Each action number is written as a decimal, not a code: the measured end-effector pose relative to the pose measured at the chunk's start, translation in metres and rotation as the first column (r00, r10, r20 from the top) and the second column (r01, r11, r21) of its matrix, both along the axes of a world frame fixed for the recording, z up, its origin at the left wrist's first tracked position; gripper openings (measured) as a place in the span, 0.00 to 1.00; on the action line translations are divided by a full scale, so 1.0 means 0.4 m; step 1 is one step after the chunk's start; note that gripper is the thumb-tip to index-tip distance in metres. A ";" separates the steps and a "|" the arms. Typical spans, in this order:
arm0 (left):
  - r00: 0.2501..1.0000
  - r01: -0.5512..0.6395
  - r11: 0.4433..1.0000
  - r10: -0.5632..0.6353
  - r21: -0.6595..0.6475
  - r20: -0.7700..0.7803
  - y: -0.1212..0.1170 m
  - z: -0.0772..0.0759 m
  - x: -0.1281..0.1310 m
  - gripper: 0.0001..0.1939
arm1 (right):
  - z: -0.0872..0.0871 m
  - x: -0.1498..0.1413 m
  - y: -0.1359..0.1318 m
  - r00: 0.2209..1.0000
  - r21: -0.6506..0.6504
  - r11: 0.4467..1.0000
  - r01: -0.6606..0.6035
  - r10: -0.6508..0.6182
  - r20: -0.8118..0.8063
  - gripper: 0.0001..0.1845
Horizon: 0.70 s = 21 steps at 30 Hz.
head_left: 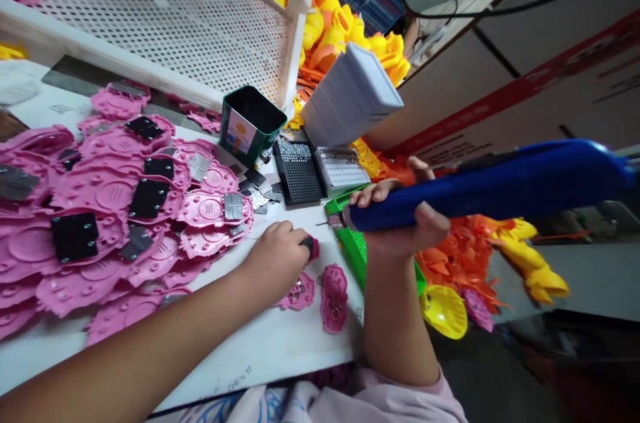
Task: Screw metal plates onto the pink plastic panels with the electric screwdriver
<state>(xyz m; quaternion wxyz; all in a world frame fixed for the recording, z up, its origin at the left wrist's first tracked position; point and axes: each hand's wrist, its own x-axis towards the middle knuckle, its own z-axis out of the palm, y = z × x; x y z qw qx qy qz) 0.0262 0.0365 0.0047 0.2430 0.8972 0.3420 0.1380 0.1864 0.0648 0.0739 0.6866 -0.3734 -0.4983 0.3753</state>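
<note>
My right hand (400, 219) is wrapped round a blue electric screwdriver (495, 186), held level with its tip near the green tray (356, 253). My left hand (277, 261) is closed on a small pink part (311, 247) lying on the white table (280, 336). Two pink shell pieces (323, 293) rest just in front of that hand. A heap of pink plates with black and silver tabs (115, 209) fills the table to the left.
A green tin (250, 124) stands behind the hands, with a black screw tray (299, 173) and a white one (343, 169) beside it. A white perforated crate (165, 16) sits at the back. Yellow and orange plastic parts (480, 263) pile up to the right.
</note>
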 end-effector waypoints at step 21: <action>0.999 -0.003 1.000 0.003 0.001 0.053 -0.013 -0.033 -0.002 0.03 | -0.052 -0.030 0.313 0.968 0.001 0.970 0.244 -0.244 -0.050 0.15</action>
